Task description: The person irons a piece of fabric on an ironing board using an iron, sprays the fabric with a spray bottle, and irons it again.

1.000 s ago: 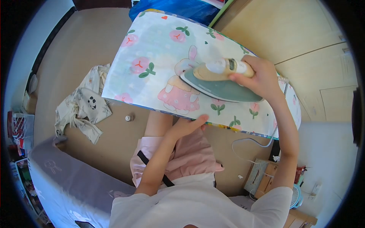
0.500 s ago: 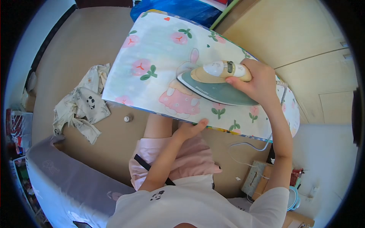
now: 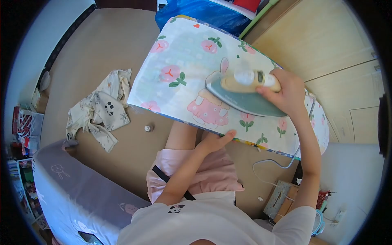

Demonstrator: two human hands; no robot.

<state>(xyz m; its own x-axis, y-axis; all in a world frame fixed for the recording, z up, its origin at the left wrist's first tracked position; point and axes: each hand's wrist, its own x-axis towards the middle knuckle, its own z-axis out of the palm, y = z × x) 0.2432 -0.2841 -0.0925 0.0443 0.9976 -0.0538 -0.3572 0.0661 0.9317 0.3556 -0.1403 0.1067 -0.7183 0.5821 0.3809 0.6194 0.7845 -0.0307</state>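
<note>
My right hand (image 3: pixel 283 87) is wrapped round the cream handle of a clothes iron (image 3: pixel 247 96), which has a grey-green body and looks slightly blurred. The iron sits flat on an ironing board (image 3: pixel 183 96) topped with white fabric, printed with pink flowers, green leaves and a pink rabbit figure. Its tip points left, partly over the rabbit. My left hand (image 3: pixel 218 141) holds the board's near edge, thumb up on the rim and the other fingers mostly hidden below. A cord (image 3: pixel 281 165) hangs from the board's right side.
On the floor to the left lie a crumpled panda-print garment (image 3: pixel 102 110) and a small bottle (image 3: pixel 148 128). A grey-covered bed (image 3: pixel 85 179) stands at lower left. Blue plastic (image 3: pixel 196 14) lies behind the board, and pale cabinets (image 3: pixel 322 53) stand at the right.
The iron has slid slightly toward the board's far side under my right hand. My left hand stays at the near edge. The whole view has shifted, so things appear farther right.
</note>
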